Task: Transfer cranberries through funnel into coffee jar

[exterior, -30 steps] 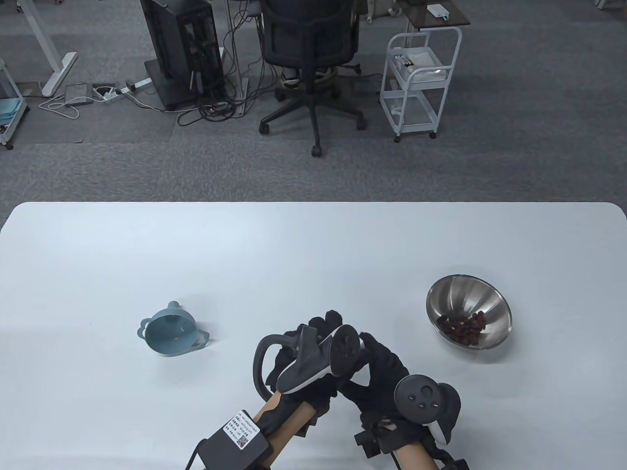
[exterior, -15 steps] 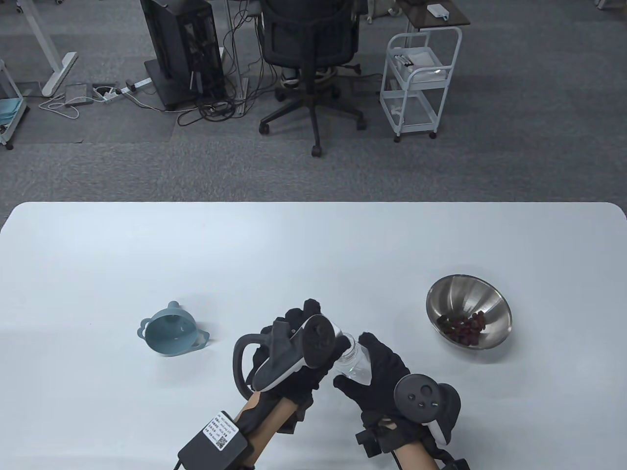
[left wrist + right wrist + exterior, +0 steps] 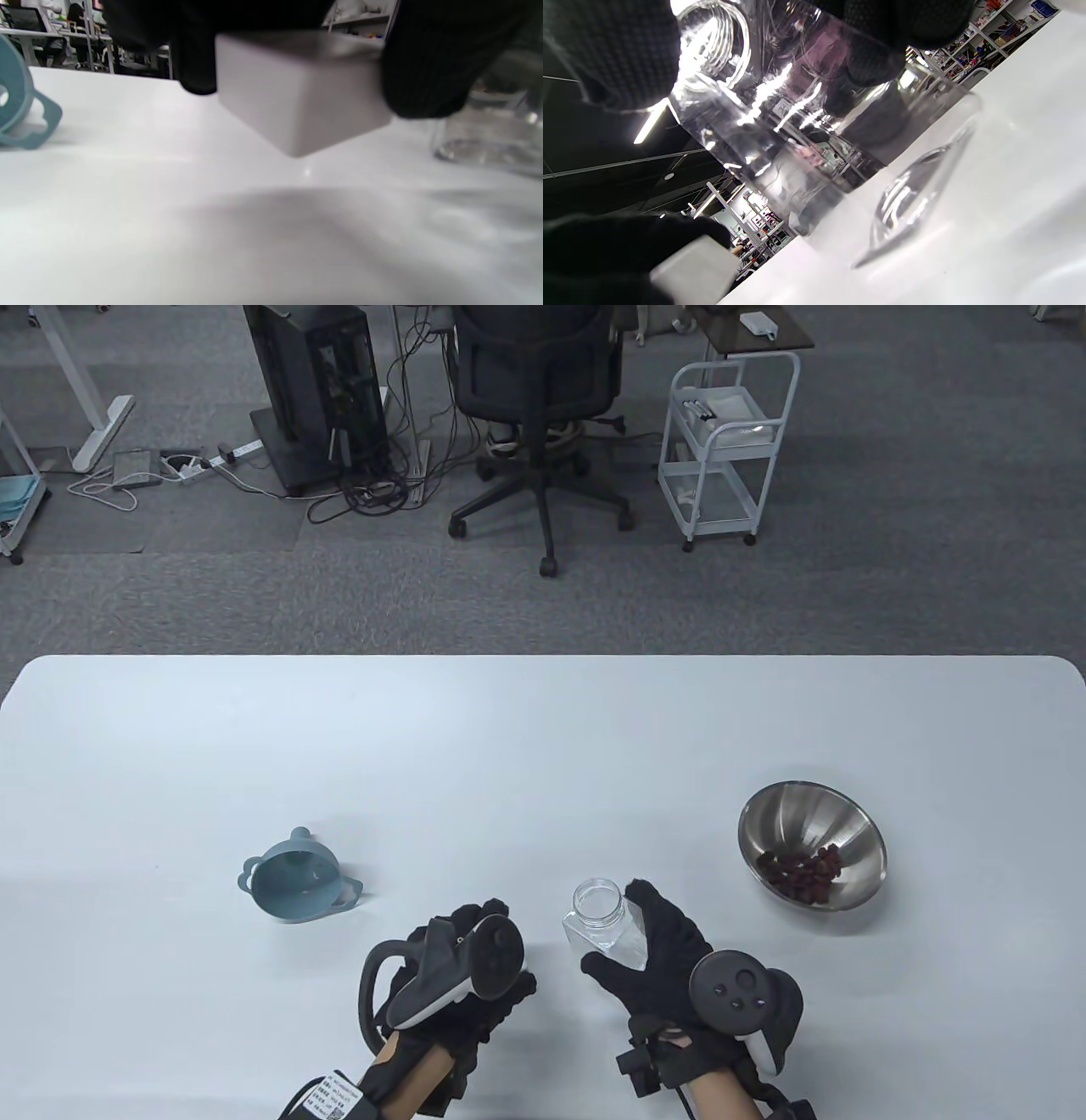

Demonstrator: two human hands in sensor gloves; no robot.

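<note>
A clear glass coffee jar point(image 3: 604, 926) stands open on the white table, gripped from the right by my right hand point(image 3: 624, 937); it also shows in the right wrist view point(image 3: 806, 140) and at the right of the left wrist view point(image 3: 488, 140). My left hand point(image 3: 488, 959) is left of the jar and holds its white square lid point(image 3: 297, 93) just above the table; the lid is hidden under the hand in the table view. A blue-grey funnel point(image 3: 297, 884) lies on its side at the left. Dried cranberries point(image 3: 802, 872) sit in a steel bowl point(image 3: 810, 796) at the right.
The white table point(image 3: 543, 746) stretches wide behind the objects. Beyond its far edge stand an office chair point(image 3: 534, 398) and a white cart point(image 3: 730, 441) on grey carpet. Both hands are near the table's front edge.
My left hand has drawn back from the jar's top toward the lower left, taking the lid along. The jar's open mouth now shows. My right hand has kept its grip on the jar.
</note>
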